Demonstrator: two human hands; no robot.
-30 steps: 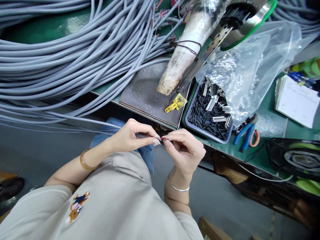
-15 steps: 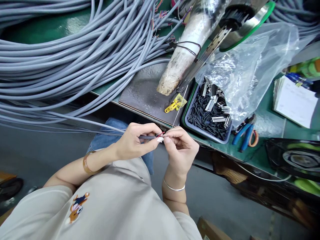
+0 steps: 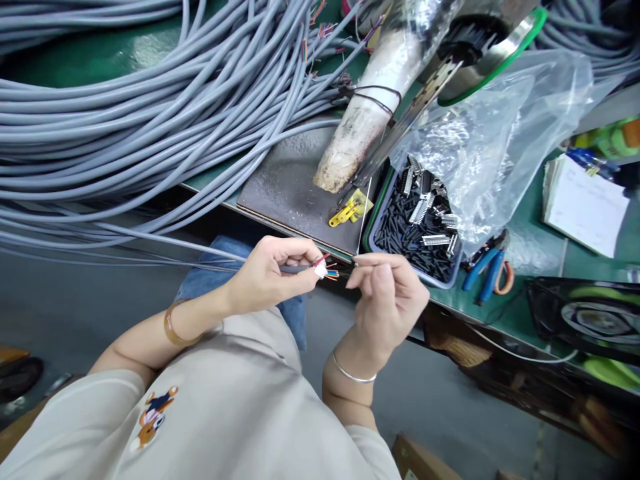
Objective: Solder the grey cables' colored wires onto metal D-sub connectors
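My left hand (image 3: 267, 273) is closed around the end of a grey cable (image 3: 227, 256), just off the bench's front edge. Thin coloured wires (image 3: 332, 273) fan out past its fingertips. A red strand (image 3: 322, 259) and a small white bit (image 3: 321, 270), of a kind I cannot make out, show at the fingertips. To the right, apart from the wires, my right hand (image 3: 387, 300) has its thumb and fingers parted, with nothing visible between them. Behind it stands a tray (image 3: 433, 279) of small black sleeves and metal connectors.
Many grey cables (image 3: 150, 140) cover the bench's left side. A soldering iron (image 3: 380, 143) beside a white wrapped tube (image 3: 350, 133) points down over a dark board (image 3: 285, 177) holding a yellow tool (image 3: 345, 212). Pliers (image 3: 493, 267), a clear bag (image 3: 500, 147) and paper (image 3: 583, 200) lie right.
My right hand has let go at the cable end and moved right, its fingers parting. The coloured wire tips now show. My left hand keeps its hold, nearly unmoved.
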